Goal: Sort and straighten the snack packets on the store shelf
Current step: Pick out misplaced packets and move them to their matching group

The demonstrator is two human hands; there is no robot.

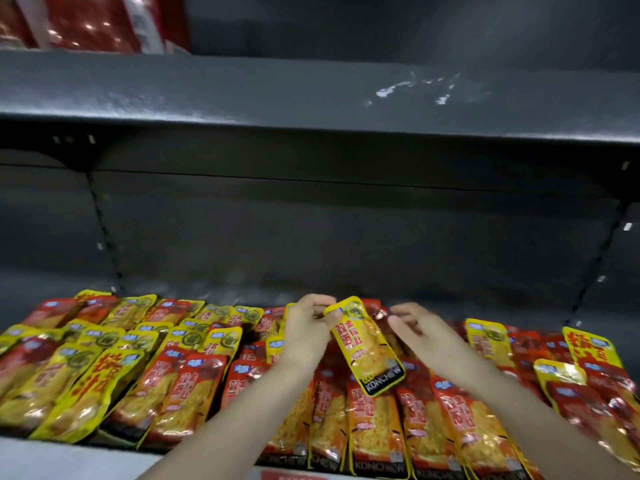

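Yellow foil, head view, the only view.

Held packet: yellow, black band marked KONCHEW at lower end. Hangs above the pile at shelf centre, tilted, top end leaning left.

Left hand: thumb and fingers pinching the packet's upper left corner, remaining fingers curled.

Right hand: just beside the packet's right edge, fingers loosely curled, nothing plainly gripped. Contact with the packet not determinable.

Lower shelf: carries all the loose stock.

Left packets: yellow and red-orange mixed, overlapping, lying at differing angles.

Centre front row: orange-red, side by side, fairly parallel, lower ends at the shelf's front edge.

Right packets: mostly red, several yellow ones among them, askew.

Upper shelf: dark metal with a scuffed white patch. Red packs at far left.

Progress, as a judgement: early to middle.
- Done: centre front row passably straight.
- Not done: colours unsorted on both flanks, held packet not yet placed.
- Remaining: yellow gathered apart from red, edges squared, rows aligned.
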